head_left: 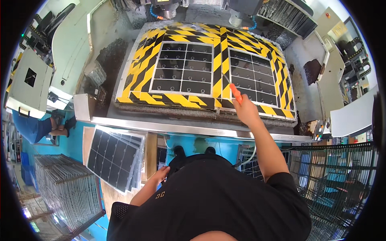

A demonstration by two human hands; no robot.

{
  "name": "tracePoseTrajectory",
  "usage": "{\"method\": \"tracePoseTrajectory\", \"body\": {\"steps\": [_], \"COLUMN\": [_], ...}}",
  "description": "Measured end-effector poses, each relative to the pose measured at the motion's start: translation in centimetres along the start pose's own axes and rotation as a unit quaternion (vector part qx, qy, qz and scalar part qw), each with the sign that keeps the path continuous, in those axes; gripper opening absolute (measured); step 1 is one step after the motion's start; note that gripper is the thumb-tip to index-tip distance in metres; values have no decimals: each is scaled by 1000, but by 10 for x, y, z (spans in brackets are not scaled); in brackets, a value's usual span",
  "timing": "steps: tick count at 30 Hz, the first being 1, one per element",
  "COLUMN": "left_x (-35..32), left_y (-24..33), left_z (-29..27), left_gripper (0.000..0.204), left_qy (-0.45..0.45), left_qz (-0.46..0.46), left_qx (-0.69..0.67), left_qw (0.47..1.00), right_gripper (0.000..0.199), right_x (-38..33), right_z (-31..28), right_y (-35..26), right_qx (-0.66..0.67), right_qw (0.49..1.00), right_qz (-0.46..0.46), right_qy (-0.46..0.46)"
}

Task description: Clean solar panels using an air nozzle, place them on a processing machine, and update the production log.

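My right hand point(246, 112) grips an orange-handled tool point(235, 93) with a thin, dark shaft. Its tip is over the striped strip between two dark panels, close to the left edge of the right panel point(254, 76). The left panel point(183, 68) is divided by pale lines into rectangles with small round marks. Both panels lie on a bed covered in yellow and black striped tape point(173, 99). Down by my left side, my left hand point(161, 174) has its fingers curled together; whatever they hold, if anything, is hidden.
A metal ledge point(193, 127) runs along the machine's front. Two spindle heads point(167, 11) hang over the bed's far side. Similar dark sheets point(112, 158) lie stacked at lower left, beside a wire rack point(70, 186). More racks point(333, 180) stand at right. Another person point(34, 126) is at far left.
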State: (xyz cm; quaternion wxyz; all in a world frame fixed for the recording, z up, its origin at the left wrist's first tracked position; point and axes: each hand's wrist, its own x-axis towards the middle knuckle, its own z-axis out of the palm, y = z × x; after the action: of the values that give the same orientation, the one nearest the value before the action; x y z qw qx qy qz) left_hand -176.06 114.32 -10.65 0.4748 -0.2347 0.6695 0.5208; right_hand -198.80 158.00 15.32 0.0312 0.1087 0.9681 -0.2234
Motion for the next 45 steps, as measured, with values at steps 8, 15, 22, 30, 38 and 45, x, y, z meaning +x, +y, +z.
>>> {"method": "tracePoseTrajectory", "body": {"steps": [8, 15, 22, 30, 38, 45], "left_x": [20, 12, -7, 6, -5, 28], "left_y": [-1, 12, 28, 65, 75, 35], "left_z": [-4, -12, -8, -17, -3, -10], "left_gripper": [49, 44, 42, 42, 33, 36], "left_qy": [9, -27, -29, -77, -55, -57], "left_qz": [43, 21, 102, 10, 37, 52], "left_qx": [34, 6, 49, 116, 164, 74], "left_qw": [998, 999, 993, 990, 984, 994], "right_gripper": [39, 39, 39, 46, 35, 31], "right_x": [14, 11, -7, -34, -126, -139], "right_z": [22, 16, -30, -77, -61, -53], "right_y": [-102, -88, 62, 196, 133, 6], "right_qx": [-3, 19, -18, 2, 13, -77], "right_qw": [993, 998, 993, 965, 985, 981], "right_qz": [-98, -53, 105, 227, 173, -111], "right_qy": [-65, -37, 58, 132, -19, -136]}}
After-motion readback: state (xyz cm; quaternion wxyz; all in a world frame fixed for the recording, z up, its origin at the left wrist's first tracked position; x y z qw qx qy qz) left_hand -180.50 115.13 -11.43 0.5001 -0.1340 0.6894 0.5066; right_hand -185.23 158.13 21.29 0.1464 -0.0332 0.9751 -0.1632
